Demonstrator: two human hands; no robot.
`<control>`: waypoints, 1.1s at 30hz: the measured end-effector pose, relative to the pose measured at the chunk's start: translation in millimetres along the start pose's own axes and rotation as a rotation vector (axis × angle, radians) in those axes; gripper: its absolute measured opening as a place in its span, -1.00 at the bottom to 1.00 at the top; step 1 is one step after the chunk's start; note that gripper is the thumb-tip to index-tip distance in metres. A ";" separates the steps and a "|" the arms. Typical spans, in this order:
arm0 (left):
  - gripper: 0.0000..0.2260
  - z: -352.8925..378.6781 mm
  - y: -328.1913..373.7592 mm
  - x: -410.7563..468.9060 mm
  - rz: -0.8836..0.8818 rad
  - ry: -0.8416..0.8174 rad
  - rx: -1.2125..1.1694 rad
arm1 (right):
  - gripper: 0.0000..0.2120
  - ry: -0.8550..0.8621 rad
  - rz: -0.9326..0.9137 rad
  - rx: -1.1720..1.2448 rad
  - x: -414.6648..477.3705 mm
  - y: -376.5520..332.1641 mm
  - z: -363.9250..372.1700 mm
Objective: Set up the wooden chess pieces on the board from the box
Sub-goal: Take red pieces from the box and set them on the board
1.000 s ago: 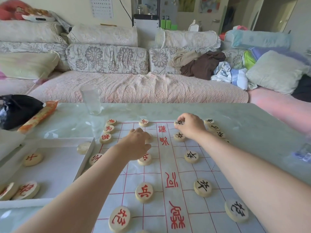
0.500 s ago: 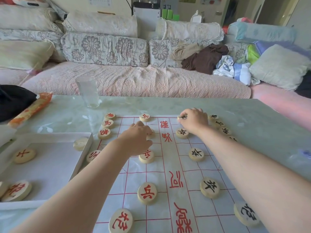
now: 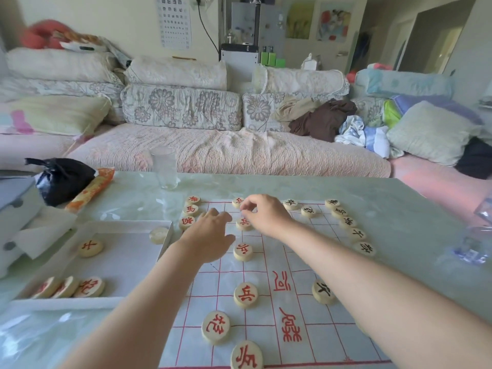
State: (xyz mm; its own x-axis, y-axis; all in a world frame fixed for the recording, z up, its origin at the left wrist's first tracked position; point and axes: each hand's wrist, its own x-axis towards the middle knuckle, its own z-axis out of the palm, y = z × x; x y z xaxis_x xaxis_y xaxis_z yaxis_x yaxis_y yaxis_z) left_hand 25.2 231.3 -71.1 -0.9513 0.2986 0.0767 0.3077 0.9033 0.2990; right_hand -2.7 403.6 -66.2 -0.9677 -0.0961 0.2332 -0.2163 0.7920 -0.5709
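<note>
A white paper board with red grid lines lies across the lower centre of the frame on a pale green glossy table. Round pale wooden discs with red characters sit on its left half. Discs with black characters line its right edge.

At centre, the left hand is held over the board's left side, fingers loosely extended and holding nothing. Just right of it, the right hand curls its fingers down beside a red-marked disc. Whether it pinches anything cannot be told.

At lower left, a shallow white cardboard box holds several more red discs. A clear glass tumbler stands above the board.
</note>
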 end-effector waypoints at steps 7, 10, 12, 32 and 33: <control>-0.64 -39.0 -47.4 -51.1 -0.138 0.001 0.037 | -0.78 -0.180 -0.152 0.010 -37.6 -91.4 44.6; -0.63 -56.2 -82.5 -78.4 -0.208 0.006 0.046 | -0.77 -0.249 -0.211 -0.045 -42.8 -128.4 62.6; -0.62 -65.5 -107.6 -96.3 -0.256 0.026 0.076 | -0.76 -0.289 -0.256 -0.094 -46.0 -151.4 77.4; -0.75 -83.8 -206.1 -149.8 -0.339 -0.174 0.139 | -0.85 -0.476 -0.452 -0.288 -43.3 -204.8 158.3; -0.72 -84.2 -206.5 -147.7 -0.337 -0.180 0.139 | -0.84 -0.475 -0.464 -0.299 -42.4 -205.2 160.0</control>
State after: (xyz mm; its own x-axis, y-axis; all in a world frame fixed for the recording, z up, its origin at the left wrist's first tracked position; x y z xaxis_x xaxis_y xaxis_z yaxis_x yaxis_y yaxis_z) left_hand 100.5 -25.3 -64.1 -0.9844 0.0164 -0.1753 -0.0097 0.9891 0.1468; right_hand 61.9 148.6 -84.8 -0.7512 -0.6600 -0.0066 -0.6394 0.7301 -0.2410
